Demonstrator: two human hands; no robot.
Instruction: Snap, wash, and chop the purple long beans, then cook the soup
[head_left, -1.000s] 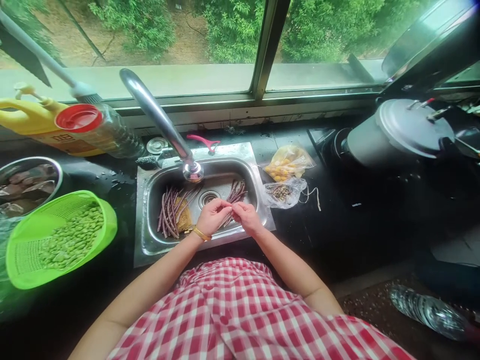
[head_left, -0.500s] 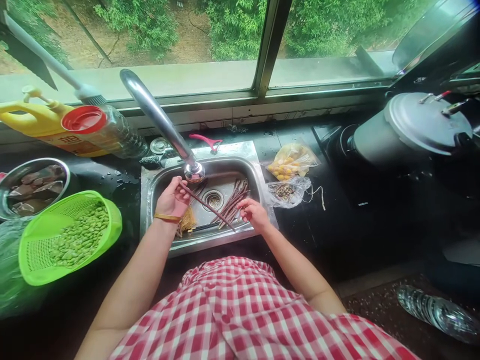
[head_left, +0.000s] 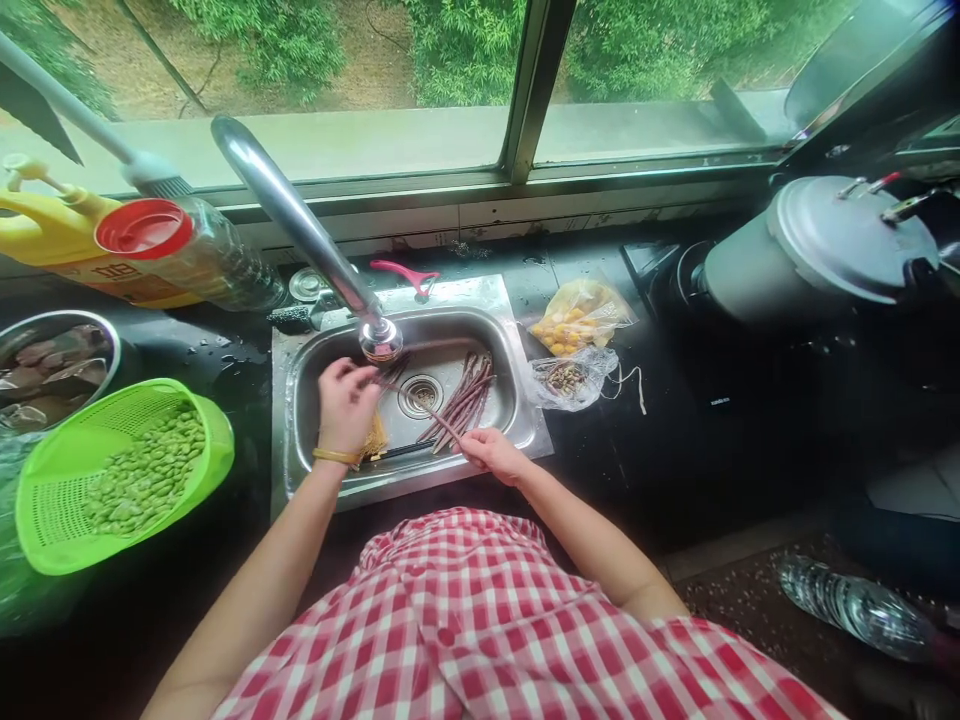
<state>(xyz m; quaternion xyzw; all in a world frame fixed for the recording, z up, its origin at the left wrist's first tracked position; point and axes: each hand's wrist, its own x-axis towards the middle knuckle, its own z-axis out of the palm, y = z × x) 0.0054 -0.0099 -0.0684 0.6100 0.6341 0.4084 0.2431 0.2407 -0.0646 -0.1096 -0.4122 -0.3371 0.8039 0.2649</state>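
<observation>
A long, thin purplish-brown stalk (head_left: 422,403) slants across the steel sink (head_left: 495,325), over the drain. My right hand (head_left: 491,453) grips its lower end, near the basin's front edge. Close to the upper end, below the tap, is my left hand (head_left: 348,408); motion smears its fingers, so its hold on the stalk is unclear. Several similar stalks (head_left: 469,390) lie in a bundle on the basin's right side. A yellow-brown mesh-like piece (head_left: 375,438) is partly hidden beside my left wrist, with a thin black stick (head_left: 409,450) next to it.
The tap (head_left: 300,225) arches over the sink. A pink peeler (head_left: 409,275) lies behind it. Two plastic bags, one with yellow pieces (head_left: 574,325), sit right. A green colander (head_left: 214,445) of beans, a metal bowl (head_left: 112,350) and a red-lidded jar (head_left: 225,260) stand left.
My right hand has moved to the stalk's lower end and closed on it. My left hand's fingers have shifted and blurred at the upper end. The view has moved slightly.
</observation>
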